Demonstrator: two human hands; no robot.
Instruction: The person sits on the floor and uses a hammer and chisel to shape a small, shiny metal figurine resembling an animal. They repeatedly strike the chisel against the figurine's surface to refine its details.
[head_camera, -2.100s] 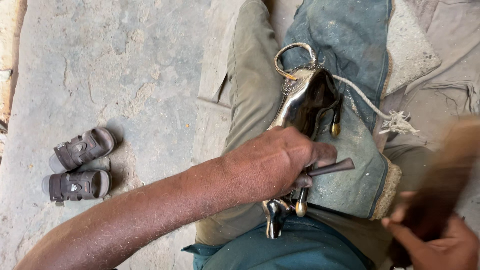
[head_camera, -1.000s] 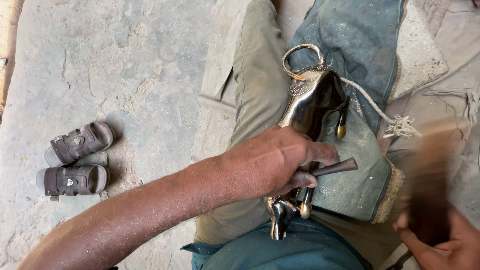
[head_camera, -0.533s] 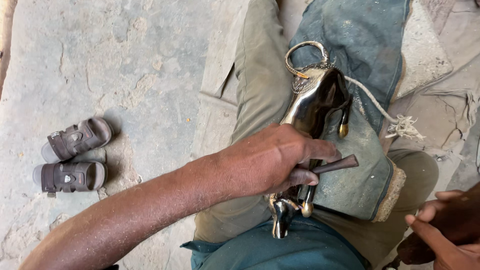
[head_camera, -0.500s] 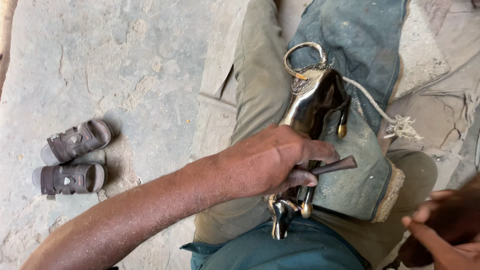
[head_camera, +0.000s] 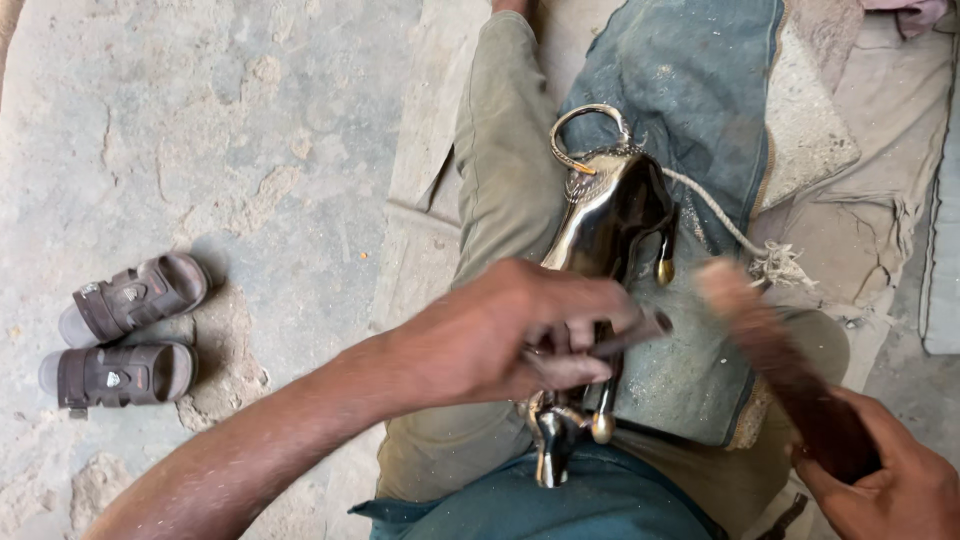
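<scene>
Nearest, the right hand (head_camera: 900, 490) is clenched around the handle of a dark wooden mallet (head_camera: 790, 375), its pale, blurred head raised just above the blue cloth (head_camera: 690, 90) draped over the right thigh. The left hand (head_camera: 510, 330) grips a thin metal punch (head_camera: 625, 335), pinning its tip against a shiny brass figure (head_camera: 610, 215) that lies lengthwise on the lap between the legs. A looped handle (head_camera: 585, 130) crowns the figure's far end, and a frayed cord (head_camera: 740, 235) trails off to the right. Farther out, two small brown sandals (head_camera: 125, 335) sit on the cracked concrete floor (head_camera: 250, 120). A mistimed blow could glance off the punch, strike the left fingers or dent the polished brass; the rounded figure might also roll on the cloth.
</scene>
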